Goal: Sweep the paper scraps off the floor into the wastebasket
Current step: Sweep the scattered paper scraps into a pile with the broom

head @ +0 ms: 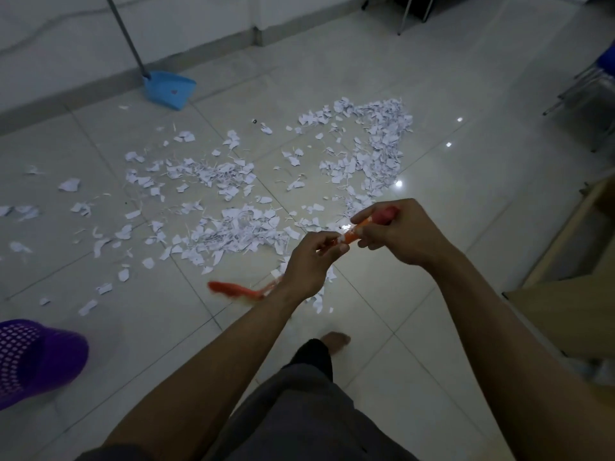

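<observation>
- Person is standing over the mess; dark shorts (299, 410) are filling the bottom centre, and one bare foot (336, 341) is resting on the tiled floor (466, 201).
- Purple mesh wastebasket (36, 357) is sitting at the lower left edge, well apart from the main heap, partly cut off by the frame.
- Left hand (309, 261) is curling round the lower part of the orange broom (352, 235) handle, fingers closed on it.
- Right hand (399, 231) is gripping the same handle higher up, near its reddish end, just beside the left hand.
- Broom head (233, 290) is showing as an orange smear left of the left wrist, low over the floor; too blurred to tell whether it's touching.
- Paper scraps (233, 227) are lying scattered across the tiles beyond the hands: a dense patch in the centre, another thick band at upper right, loose bits trailing left.
- Wooden furniture (565, 294) is running along the right edge.
- Blue dustpan (169, 89) is standing at the far left by the wall (66, 34), its grey pole leaning up out of frame, apart from the scraps.
- Metal chair legs (572, 94) are showing at far right.
</observation>
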